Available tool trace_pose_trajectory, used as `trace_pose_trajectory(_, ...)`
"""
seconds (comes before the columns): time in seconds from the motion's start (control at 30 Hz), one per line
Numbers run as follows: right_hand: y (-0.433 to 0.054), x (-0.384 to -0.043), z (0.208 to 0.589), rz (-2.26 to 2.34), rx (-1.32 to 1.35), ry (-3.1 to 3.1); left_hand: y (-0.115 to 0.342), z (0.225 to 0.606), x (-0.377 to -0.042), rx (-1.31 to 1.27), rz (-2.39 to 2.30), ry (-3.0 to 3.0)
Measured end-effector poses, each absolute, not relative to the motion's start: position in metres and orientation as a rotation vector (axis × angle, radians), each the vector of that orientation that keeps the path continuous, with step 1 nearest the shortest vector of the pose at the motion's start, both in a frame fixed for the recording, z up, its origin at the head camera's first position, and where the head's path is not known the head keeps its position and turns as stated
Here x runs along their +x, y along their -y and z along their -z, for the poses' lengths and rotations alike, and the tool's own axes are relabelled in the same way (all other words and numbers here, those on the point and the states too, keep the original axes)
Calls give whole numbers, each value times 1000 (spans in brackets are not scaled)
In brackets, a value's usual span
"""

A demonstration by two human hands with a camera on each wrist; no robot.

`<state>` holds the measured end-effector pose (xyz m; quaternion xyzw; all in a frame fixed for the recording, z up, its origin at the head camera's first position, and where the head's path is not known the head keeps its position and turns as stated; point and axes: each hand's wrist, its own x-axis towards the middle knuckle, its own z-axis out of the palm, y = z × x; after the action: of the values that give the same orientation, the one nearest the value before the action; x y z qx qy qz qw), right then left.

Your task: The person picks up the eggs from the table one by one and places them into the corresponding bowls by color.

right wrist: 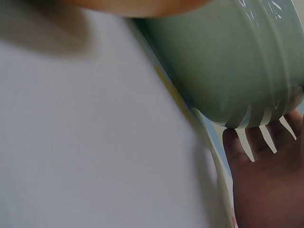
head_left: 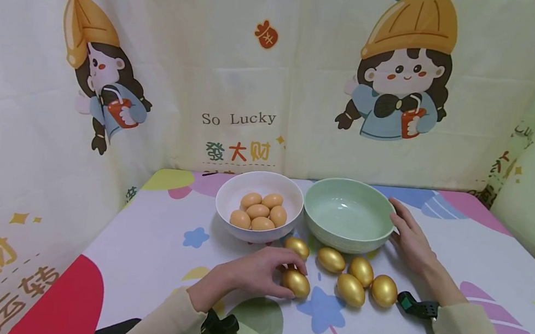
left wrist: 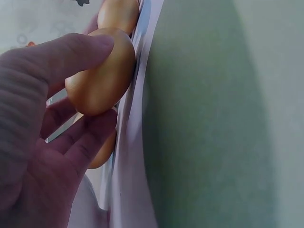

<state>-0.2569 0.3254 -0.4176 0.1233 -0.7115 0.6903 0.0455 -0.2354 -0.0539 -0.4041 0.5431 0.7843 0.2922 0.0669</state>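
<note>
Gold egg (head_left: 297, 285) in left hand (head_left: 259, 271), green bowl (head_left: 345, 243) beside right hand (head_left: 413, 240)

Ahead of the left hand stands a white bowl (head_left: 251, 235) with six brown eggs (head_left: 258, 211) visible in it, gathered toward its middle and near side. The green bowl stands just left of the right hand, its smooth inside showing a small bright reflection. The two bowls sit side by side, upright, with their rims very close or touching.

The left hand pinches the gold egg between thumb and fingers, low over the tabletop (head_left: 163, 260); whether the egg touches it, I cannot tell. The egg's long axis slants in the head view, from the upper left, by the fingers, to the lower right. The right hand is not clenched: its fingers lie extended against the green bowl's outer wall.

Between the hands lie five more gold eggs (head_left: 331, 260), one just beyond the left fingertips, four nearer the right hand. The table's far edge runs behind both bowls, close to the printed backdrop (head_left: 314, 106). Printed surface stretches left of the left hand and right of the right forearm.
</note>
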Motion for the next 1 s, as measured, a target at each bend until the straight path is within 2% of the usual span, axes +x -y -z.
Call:
trace_pose_trajectory(0.4, -327, -255, 416, -2091, 356, 2199, 47, 395, -238, 1655, -1025, -2276)
trace_pose_trajectory(1.0, -325, -255, 417, -2124, 329, 2187, 21, 337, -274, 1674, -1028, -2353)
